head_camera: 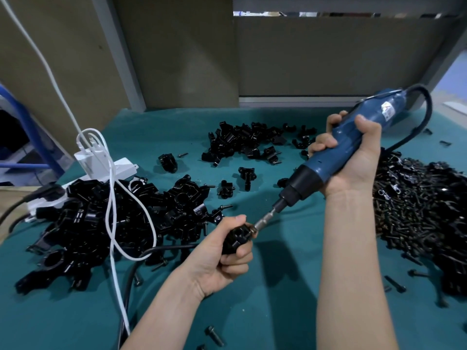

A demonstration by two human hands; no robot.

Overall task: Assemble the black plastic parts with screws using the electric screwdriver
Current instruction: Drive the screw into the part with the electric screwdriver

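**Driver bit on the part, both hands busy**

From the head camera: my left hand (pixel 222 261) is curled tight round a black plastic part (pixel 236 239) near the middle of the green desk (pixel 278 294); my fingers hide most of it. My right hand (pixel 353 157) grips the blue electric screwdriver (pixel 341 150), tilted down to the left, its bit (pixel 265 219) meeting the part. The screw at the tip is hard to make out. A pile of parts (pixel 101 218) lies left, partly under a white cable (pixel 111 198). The screw heap (pixel 417 205) on the right is cut off by the frame edge.
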